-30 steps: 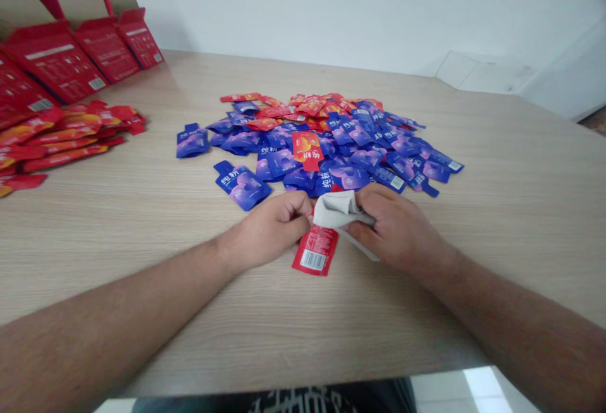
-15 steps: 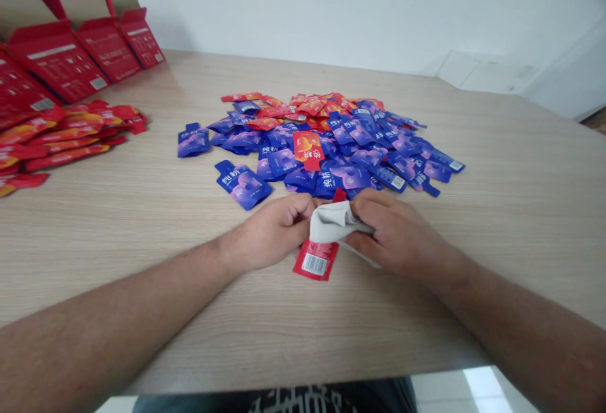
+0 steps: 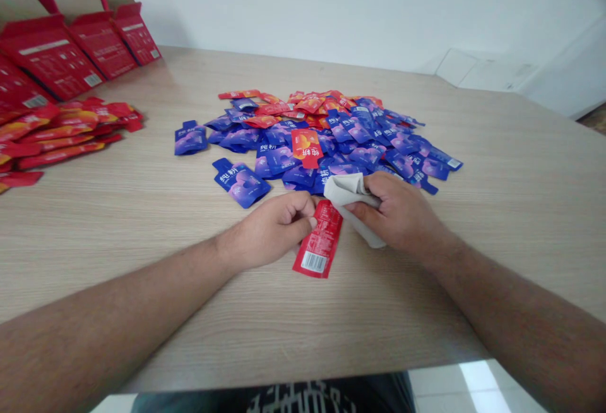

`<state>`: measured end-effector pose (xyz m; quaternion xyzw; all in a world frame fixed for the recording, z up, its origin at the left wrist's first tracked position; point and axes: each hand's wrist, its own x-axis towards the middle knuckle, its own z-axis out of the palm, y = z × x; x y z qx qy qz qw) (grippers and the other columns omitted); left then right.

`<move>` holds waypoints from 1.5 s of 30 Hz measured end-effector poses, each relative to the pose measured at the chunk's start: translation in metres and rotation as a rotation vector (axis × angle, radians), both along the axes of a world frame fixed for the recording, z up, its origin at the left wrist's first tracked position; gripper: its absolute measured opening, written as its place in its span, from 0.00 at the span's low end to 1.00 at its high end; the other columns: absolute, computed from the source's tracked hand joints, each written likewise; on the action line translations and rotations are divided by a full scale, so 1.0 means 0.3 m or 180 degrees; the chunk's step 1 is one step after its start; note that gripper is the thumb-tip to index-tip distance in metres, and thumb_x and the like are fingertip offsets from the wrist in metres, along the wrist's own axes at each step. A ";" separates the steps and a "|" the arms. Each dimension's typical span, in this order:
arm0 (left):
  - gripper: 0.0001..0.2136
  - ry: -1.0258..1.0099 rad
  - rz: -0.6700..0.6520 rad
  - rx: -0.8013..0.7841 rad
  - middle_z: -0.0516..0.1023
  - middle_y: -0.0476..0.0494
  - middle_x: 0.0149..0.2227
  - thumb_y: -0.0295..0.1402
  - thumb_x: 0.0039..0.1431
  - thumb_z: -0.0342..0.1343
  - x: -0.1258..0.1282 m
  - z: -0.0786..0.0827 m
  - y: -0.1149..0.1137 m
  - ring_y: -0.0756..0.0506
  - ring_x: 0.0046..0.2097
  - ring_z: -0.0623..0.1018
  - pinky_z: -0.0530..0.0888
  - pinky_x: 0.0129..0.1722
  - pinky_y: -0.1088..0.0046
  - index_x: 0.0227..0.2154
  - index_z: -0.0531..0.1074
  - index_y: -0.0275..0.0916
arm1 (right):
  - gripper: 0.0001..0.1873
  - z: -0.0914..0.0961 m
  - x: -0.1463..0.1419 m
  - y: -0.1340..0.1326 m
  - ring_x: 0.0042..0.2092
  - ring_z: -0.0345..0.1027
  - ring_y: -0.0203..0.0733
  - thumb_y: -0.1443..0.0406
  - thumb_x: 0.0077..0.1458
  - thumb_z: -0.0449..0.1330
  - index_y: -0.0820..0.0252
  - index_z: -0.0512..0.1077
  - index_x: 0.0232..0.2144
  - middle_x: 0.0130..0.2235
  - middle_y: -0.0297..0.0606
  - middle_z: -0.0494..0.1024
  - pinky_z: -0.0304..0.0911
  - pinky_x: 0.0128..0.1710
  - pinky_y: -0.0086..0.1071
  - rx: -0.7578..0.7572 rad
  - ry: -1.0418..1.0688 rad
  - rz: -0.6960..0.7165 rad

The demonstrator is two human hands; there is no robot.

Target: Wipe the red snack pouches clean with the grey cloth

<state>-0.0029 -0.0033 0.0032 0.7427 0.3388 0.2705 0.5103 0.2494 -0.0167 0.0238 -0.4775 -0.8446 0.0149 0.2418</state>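
Observation:
Pinched at its left edge by my left hand [image 3: 279, 227] is a red sachet [image 3: 322, 236], its barcode end pointing toward me. My right hand [image 3: 398, 211] is closed around a folded pale grey cloth [image 3: 348, 192], which covers the sachet's far end. Just beyond both hands lies a heap of blue sachets [image 3: 284, 159] mixed with red-orange ones; a single red-orange sachet [image 3: 307, 146] rests on top of the blue. Two blue sachets lie apart at the heap's left, the nearer blue sachet [image 3: 242, 183] close to my left hand.
On the left is a pile of red-orange sachets [image 3: 61, 132]. Behind it stand several open red boxes [image 3: 61, 59] with raised flaps. The wooden table [image 3: 265, 331] meets a white wall [image 3: 307, 9] at the back, and its front edge runs by my lap.
The cloth has slid up and away from me along the sachet with my right hand, uncovering the sachet's middle. My left hand keeps its hold. The view has shifted slightly.

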 end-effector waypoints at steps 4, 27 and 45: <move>0.05 0.0065 0.0118 -0.0025 0.71 0.52 0.28 0.31 0.63 0.55 0.001 -0.006 0.006 0.51 0.29 0.69 0.66 0.28 0.76 0.31 0.67 0.38 | 0.13 -0.001 -0.018 -0.025 0.36 0.65 0.44 0.58 0.63 0.61 0.57 0.64 0.31 0.33 0.36 0.70 0.58 0.36 0.35 -0.0171 -0.0043 0.0282; 0.06 -0.0045 0.0588 -0.0411 0.70 0.54 0.26 0.32 0.64 0.55 0.021 0.011 0.003 0.53 0.26 0.68 0.66 0.26 0.78 0.31 0.67 0.38 | 0.06 0.004 -0.038 -0.070 0.42 0.69 0.47 0.63 0.62 0.62 0.59 0.70 0.37 0.41 0.42 0.74 0.64 0.42 0.39 -0.0322 -0.0232 0.0532; 0.07 -0.0686 0.0603 -0.0799 0.71 0.52 0.27 0.35 0.63 0.57 0.013 -0.040 0.019 0.52 0.26 0.69 0.68 0.25 0.77 0.32 0.67 0.39 | 0.01 0.009 -0.046 -0.083 0.39 0.69 0.43 0.67 0.61 0.61 0.56 0.72 0.37 0.41 0.38 0.76 0.63 0.39 0.35 -0.0601 -0.0458 0.1217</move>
